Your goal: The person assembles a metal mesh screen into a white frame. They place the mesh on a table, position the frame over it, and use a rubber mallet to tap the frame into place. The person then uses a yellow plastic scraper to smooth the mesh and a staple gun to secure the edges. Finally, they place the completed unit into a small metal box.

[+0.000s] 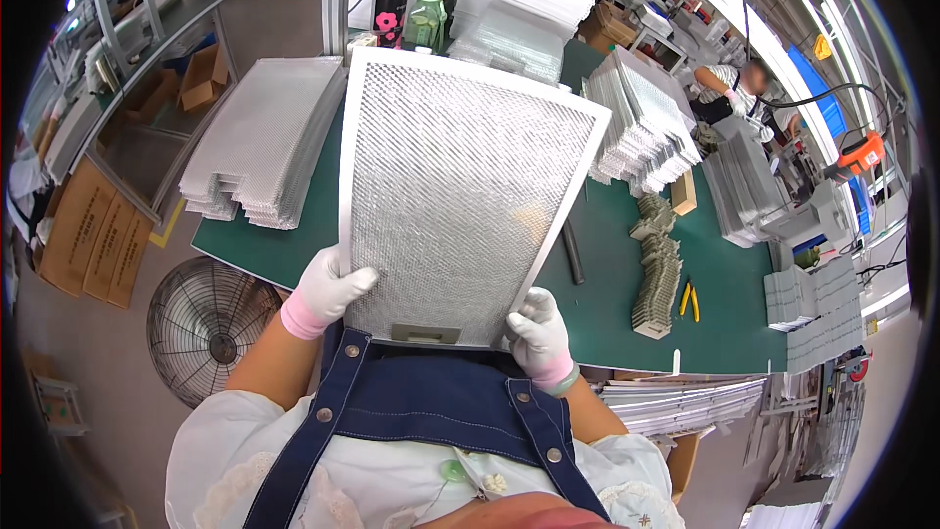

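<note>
Between my hands a framed metal mesh filter panel [460,186] is held up, tilted, its near end close to my apron. It has a pale metal rim and a small grey latch plate [425,334] at the near edge. My left hand [331,291], in a white glove with a pink cuff, grips the panel's left edge, thumb on the mesh. My right hand [539,335], gloved alike, grips the lower right corner; its fingers behind the panel are partly hidden.
A green table [617,309] carries stacked mesh sheets [269,127] at left and more mesh stacks [641,118] at right. Right of the panel lie a row of small latch parts [658,279], yellow-handled pliers [690,301] and a dark rod [572,253]. A floor fan [211,333] stands left.
</note>
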`<state>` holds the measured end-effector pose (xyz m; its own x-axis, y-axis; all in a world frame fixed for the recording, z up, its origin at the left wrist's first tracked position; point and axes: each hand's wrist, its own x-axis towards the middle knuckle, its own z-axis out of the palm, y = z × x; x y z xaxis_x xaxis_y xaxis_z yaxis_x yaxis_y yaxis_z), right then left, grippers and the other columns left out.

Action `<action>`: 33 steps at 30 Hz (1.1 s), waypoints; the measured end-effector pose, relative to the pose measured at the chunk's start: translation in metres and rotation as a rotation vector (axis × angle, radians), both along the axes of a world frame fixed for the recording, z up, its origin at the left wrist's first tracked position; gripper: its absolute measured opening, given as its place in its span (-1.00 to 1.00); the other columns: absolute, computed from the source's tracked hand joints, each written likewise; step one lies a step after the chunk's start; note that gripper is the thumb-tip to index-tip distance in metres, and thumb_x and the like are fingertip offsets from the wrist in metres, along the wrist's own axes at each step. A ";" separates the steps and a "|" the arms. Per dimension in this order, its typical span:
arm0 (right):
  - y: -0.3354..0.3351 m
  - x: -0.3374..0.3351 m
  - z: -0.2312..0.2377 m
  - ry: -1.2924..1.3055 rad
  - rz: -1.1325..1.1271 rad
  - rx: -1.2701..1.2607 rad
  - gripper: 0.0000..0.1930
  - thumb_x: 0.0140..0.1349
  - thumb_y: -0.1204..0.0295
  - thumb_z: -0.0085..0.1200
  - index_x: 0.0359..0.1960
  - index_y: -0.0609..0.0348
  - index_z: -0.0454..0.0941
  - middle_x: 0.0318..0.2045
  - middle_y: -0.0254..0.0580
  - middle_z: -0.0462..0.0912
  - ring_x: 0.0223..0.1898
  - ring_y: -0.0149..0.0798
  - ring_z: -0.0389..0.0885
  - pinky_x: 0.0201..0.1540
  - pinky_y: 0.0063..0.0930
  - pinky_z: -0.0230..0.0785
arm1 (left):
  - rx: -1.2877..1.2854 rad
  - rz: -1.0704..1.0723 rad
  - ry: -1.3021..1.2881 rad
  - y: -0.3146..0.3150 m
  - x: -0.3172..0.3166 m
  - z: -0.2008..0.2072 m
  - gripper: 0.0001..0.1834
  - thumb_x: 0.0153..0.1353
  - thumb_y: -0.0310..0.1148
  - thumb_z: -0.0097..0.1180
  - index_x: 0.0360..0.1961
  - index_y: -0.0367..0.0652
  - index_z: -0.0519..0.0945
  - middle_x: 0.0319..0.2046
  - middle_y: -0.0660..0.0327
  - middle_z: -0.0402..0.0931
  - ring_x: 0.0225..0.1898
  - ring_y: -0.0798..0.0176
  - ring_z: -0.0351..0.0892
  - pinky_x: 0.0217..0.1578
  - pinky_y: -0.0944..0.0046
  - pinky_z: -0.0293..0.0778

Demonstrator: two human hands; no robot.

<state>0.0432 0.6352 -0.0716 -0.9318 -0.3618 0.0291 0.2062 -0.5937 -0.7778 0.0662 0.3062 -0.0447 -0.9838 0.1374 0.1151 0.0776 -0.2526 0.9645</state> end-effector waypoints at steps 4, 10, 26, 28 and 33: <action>0.000 -0.007 -0.003 -0.038 -0.026 -0.055 -0.63 0.20 0.72 0.08 0.00 0.04 0.47 -0.02 -0.16 0.62 -0.03 -0.26 0.62 -0.03 -0.42 0.51 | -0.186 0.005 0.191 0.021 0.016 0.023 -0.58 0.28 -0.27 0.20 0.04 -0.37 0.55 -0.07 0.15 0.62 -0.07 0.30 0.57 0.01 0.24 0.46; 0.002 -0.016 -0.011 0.003 -0.066 -0.018 -0.71 0.25 0.69 0.07 -0.02 0.11 0.46 -0.03 -0.09 0.62 0.00 -0.16 0.61 0.05 -0.21 0.50 | -0.458 0.011 0.426 0.032 0.022 0.045 -0.65 0.15 -0.44 0.17 -0.01 -0.30 0.59 -0.15 0.03 0.62 -0.14 0.00 0.63 -0.07 0.17 0.49; 0.000 -0.015 -0.005 0.040 -0.101 -0.079 -0.69 0.24 0.71 0.05 -0.04 0.08 0.49 -0.09 -0.11 0.65 -0.14 -0.20 0.64 -0.05 -0.30 0.50 | -0.425 0.046 0.462 0.037 0.022 0.053 -0.67 0.16 -0.45 0.16 -0.03 -0.30 0.61 -0.11 0.01 0.62 -0.07 -0.05 0.62 -0.01 0.15 0.46; 0.005 -0.016 -0.005 0.042 -0.102 -0.041 -0.69 0.23 0.69 0.07 -0.02 0.10 0.47 -0.09 -0.13 0.65 -0.14 -0.22 0.64 -0.03 -0.30 0.50 | -0.335 0.093 0.289 0.040 0.021 0.047 -0.67 0.18 -0.42 0.15 -0.04 -0.33 0.60 -0.12 0.03 0.63 -0.08 -0.01 0.63 -0.01 0.15 0.47; 0.008 -0.034 0.025 0.295 -0.378 0.352 -0.62 0.28 0.66 0.03 0.14 0.30 0.39 0.00 -0.20 0.58 0.05 -0.37 0.53 0.20 -0.46 0.34 | -0.302 0.388 0.235 0.046 -0.004 0.030 -0.38 0.21 -0.48 0.07 0.30 -0.38 0.27 0.08 -0.01 0.49 0.07 0.20 0.51 0.09 0.19 0.43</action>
<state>0.0090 0.6436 -0.0463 -0.9687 -0.0409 0.2448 -0.2241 -0.2801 -0.9335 0.0622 0.3519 -0.0147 -0.9213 -0.1701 0.3497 0.3323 0.1231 0.9351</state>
